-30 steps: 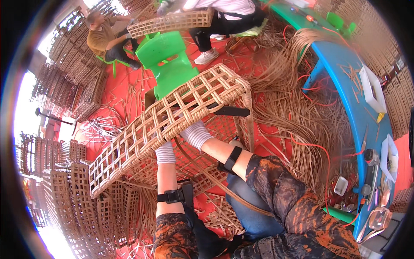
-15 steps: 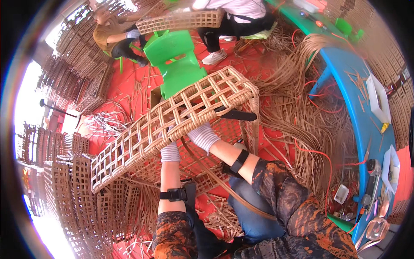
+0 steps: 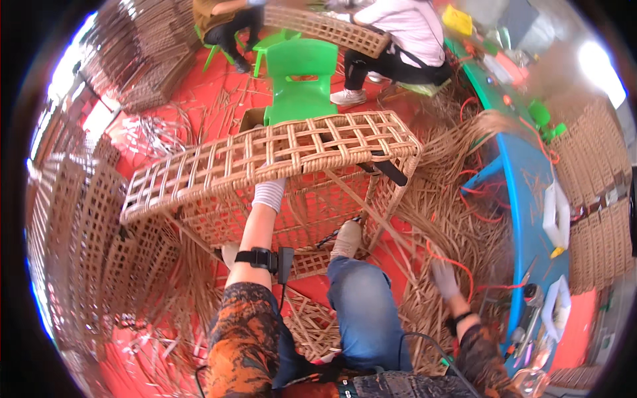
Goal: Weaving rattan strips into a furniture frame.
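The woven rattan frame [image 3: 265, 162] is the biggest thing here; it is a long open lattice box, tilted, and nothing lies inside it except the red floor [image 3: 219, 99] that shows through its holes. The left hand [image 3: 269, 194], in a pale glove, goes up into the frame from below, and the fingers are hidden behind the weave, so I cannot tell if they are closed on it. Right of the frame, loose rattan strips [image 3: 431, 219] cover the floor up to the blue table [image 3: 524, 199]. The right hand [image 3: 443, 278], also gloved, hangs low over these strips with fingers loosely apart and holds nothing. Behind the frame stands a green plastic chair [image 3: 302, 79], just beside its far edge.
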A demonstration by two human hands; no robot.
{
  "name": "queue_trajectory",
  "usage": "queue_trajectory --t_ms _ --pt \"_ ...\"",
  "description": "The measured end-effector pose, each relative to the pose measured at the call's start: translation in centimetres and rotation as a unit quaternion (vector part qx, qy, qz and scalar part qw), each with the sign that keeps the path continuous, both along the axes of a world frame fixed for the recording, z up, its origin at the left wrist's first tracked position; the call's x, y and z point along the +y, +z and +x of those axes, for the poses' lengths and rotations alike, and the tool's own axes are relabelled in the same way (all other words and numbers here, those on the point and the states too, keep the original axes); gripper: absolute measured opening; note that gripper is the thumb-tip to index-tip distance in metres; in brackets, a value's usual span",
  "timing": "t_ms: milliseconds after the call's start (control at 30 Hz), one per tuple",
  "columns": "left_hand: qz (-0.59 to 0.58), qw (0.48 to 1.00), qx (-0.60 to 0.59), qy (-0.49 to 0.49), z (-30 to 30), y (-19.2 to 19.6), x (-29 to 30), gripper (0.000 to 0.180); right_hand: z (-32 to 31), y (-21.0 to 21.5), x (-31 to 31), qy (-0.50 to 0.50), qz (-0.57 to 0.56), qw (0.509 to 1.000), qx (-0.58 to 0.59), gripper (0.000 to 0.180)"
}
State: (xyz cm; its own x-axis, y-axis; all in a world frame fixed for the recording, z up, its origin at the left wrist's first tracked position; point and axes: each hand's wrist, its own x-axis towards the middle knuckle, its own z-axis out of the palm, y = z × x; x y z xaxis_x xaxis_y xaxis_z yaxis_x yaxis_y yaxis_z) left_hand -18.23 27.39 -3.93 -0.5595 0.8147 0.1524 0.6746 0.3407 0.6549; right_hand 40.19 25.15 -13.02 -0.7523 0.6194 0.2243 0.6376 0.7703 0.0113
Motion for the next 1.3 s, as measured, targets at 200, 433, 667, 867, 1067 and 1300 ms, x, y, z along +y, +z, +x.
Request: queue_trajectory --t_ms 200,433,667,867,1067,1300 --pt "-0.108 0.993 0.04 -0.017 0.0 0.8 -1.2 0.027 9.1 1.9 -14.9 -0.326 -0.396 0.822 -0.248 0.043" --pt "-0.016 0.993 -0.116 0.003 1.0 -0.3 -1.9 0.036 7.1 7.1 -16.4 -0.424 -0.3 0.755 -0.401 0.056" --pt "-0.005 0.943 -0.325 0.067 2.4 2.2 -2.4 0.032 10.0 10.7 -21.3 -0.386 -0.379 0.685 -0.488 0.06" --pt "0.077 0.927 -0.361 0.058 2.1 2.2 -2.8 0.033 0.4 9.0 -10.2 -0.284 -0.204 0.93 -0.109 0.03" --pt "-0.065 0.978 -0.188 -0.062 -1.1 -1.5 -3.2 0.033 -26.9 20.2 -1.1 0.014 -0.182 0.958 0.22 0.015" --pt "-0.047 0.994 0.081 -0.046 0.7 1.8 -3.8 0.024 -43.4 16.0 5.7 0.077 -0.07 0.981 0.163 0.028"
